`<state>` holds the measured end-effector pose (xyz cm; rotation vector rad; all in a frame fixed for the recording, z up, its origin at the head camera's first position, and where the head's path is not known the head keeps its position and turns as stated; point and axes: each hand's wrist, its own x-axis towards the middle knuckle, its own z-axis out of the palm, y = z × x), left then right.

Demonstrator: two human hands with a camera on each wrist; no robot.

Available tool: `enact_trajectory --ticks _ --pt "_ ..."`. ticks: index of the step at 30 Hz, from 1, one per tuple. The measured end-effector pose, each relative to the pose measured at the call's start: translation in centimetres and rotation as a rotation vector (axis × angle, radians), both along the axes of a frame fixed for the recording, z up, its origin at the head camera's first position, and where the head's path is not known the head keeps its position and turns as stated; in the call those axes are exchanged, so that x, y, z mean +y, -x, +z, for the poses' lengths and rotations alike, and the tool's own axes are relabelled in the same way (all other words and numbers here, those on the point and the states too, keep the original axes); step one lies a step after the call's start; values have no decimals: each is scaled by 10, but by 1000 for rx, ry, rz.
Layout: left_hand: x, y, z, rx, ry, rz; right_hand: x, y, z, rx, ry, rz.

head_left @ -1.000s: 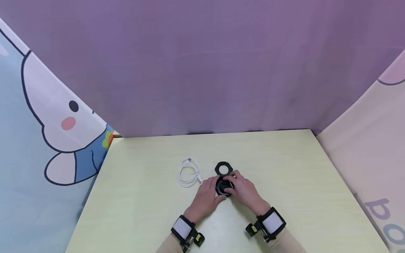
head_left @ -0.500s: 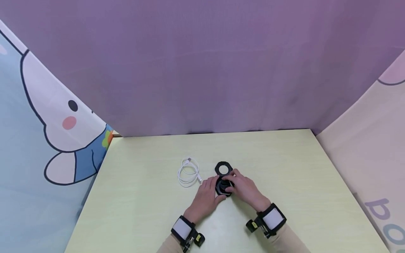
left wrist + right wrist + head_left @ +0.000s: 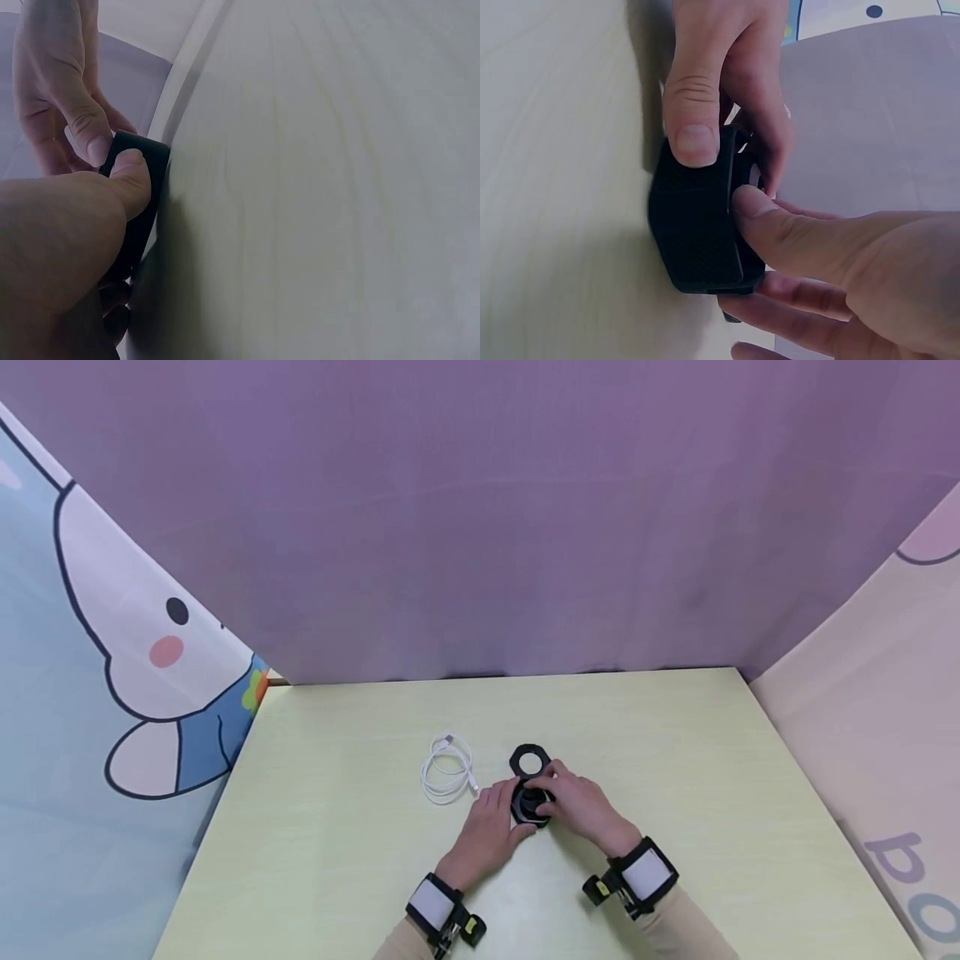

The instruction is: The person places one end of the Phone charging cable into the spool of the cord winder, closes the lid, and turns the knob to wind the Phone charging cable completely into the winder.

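Note:
A small black octagonal box [image 3: 517, 813] stands on the table, its lid with a round hole [image 3: 517, 762] folded back behind it. My left hand [image 3: 487, 831] grips the box from the left; its thumb lies on the side wall, as the left wrist view shows with the box [image 3: 141, 225]. Over the top, my right hand [image 3: 581, 806] pinches a dark round piece [image 3: 531, 800] inside the box between thumb and fingers. In the right wrist view the right thumb sits at the rim of the box [image 3: 694, 217]. The piece's kind is mostly hidden by the fingers.
A coiled white cable [image 3: 430, 772] lies on the pale table [image 3: 337, 827] just left of the box. A purple cloth [image 3: 480, 527] hangs behind the table, with printed cloths [image 3: 172, 693] on both sides.
The right thumb and wrist have shifted very slightly over the round piece. The left hand, the box and the cable stay where they were.

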<state>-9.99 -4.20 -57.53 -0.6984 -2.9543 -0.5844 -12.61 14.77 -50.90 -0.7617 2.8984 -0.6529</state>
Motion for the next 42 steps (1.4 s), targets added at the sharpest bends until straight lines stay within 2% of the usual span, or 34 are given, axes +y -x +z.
enact_trajectory --ticks 8,16,19,24,27,30,32,36,39,42 --pt "0 0 -2 -15 -5 5 0 0 -2 -16 4 -4" --pt "-1 0 3 -17 -8 -13 0 -2 -1 18 -5 -7" --pt "-2 0 7 -61 -30 -25 0 -3 -1 59 -16 -4" --pt "-9 -2 16 -197 -105 -44 -1 -5 -3 157 -80 19" --pt "-14 -2 20 -204 -122 -64 -2 -7 -4 197 -105 28" --pt "-21 -2 23 -140 -117 -104 -2 -9 -3 216 -100 28" --pt "-25 -1 26 -66 -106 -133 -1 -10 -3 220 -83 23" --pt "-32 0 31 143 -105 -171 0 -13 -4 216 -30 -1" --pt "-38 2 31 308 -143 -152 1 -15 -4 209 -10 -23" --pt "-43 5 30 401 -177 -93 1 -15 -5 209 1 -41"
